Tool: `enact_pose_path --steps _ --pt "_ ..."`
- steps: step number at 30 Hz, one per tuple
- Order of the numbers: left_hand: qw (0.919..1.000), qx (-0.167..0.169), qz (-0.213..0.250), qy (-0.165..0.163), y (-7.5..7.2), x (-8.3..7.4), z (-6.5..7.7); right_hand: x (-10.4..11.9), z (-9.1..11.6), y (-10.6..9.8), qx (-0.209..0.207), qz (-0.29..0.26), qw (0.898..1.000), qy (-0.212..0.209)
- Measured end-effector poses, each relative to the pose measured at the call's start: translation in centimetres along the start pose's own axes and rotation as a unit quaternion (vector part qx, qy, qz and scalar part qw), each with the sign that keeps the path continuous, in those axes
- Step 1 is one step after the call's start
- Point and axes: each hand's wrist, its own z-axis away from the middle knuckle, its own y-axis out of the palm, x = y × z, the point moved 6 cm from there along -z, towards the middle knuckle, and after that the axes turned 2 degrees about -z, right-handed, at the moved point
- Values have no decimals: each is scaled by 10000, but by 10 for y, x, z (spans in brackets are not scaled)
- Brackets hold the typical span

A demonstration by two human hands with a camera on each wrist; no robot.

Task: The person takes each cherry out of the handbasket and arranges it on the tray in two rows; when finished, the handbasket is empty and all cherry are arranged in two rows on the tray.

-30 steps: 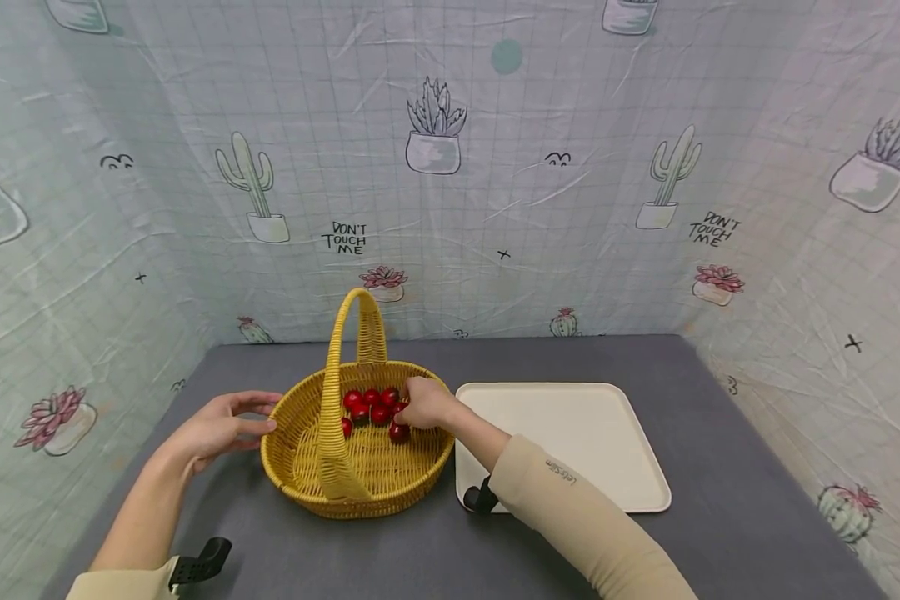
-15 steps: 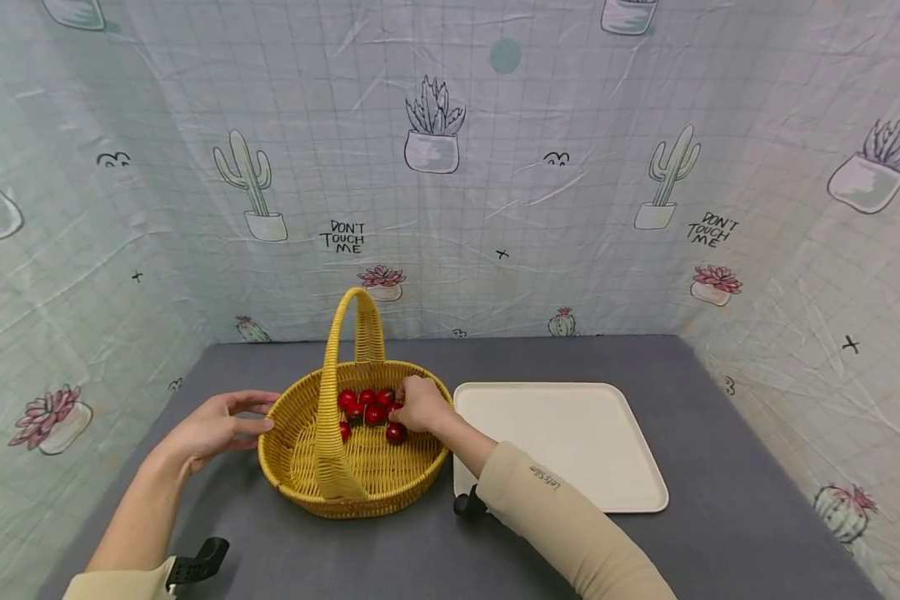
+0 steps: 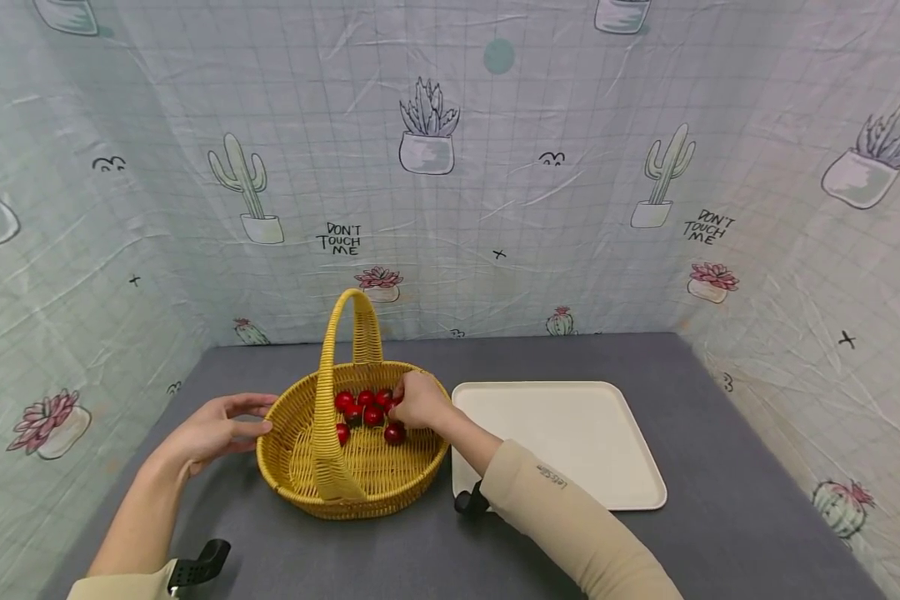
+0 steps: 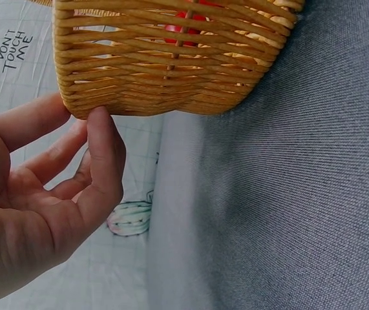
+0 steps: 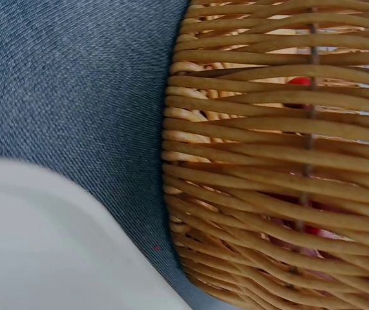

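A yellow wicker basket (image 3: 375, 479) with a tall arched handle (image 3: 330, 400) stands on the grey tabletop. Several shiny red cherries (image 3: 373, 415) lie inside, mostly towards its back right part. At the left rim, my left hand (image 3: 213, 429) holds the basket's edge between thumb and fingers; the left wrist view shows these fingers (image 4: 106, 155) against the weave. My right hand (image 3: 420, 402) reaches over the right rim into the basket. Its curled fingers pinch a cherry, mostly hidden by the hand. In the right wrist view the basket wall (image 5: 268, 148) covers the hand, with bits of red behind.
Close to the basket's right side lies a white rectangular tray (image 3: 570, 442), partly under the right forearm. A patterned cloth (image 3: 450, 208) hangs behind and along both sides of the grey tabletop (image 3: 345, 558).
The right hand has stayed among the cherries, with only a slight shift of its fingers and wrist. The left hand keeps its place on the rim. The whole view drifts slightly.
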Motion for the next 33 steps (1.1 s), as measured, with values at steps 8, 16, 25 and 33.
enact_pose_path --steps 8,16,25,33 --pt "9999 -50 89 -10 1 4 0 5 8 -9 20 -449 9990 -84" --pt "9999 -38 119 24 1 5 0 10 16 -21 -26 -821 9964 -196" --pt "9996 -120 243 28 3 7 1 3 24 -33 -149 -1281 9913 -256" --pt "9991 -181 376 -58 3 11 -1 -4 36 -54 -223 -2064 9773 -418"
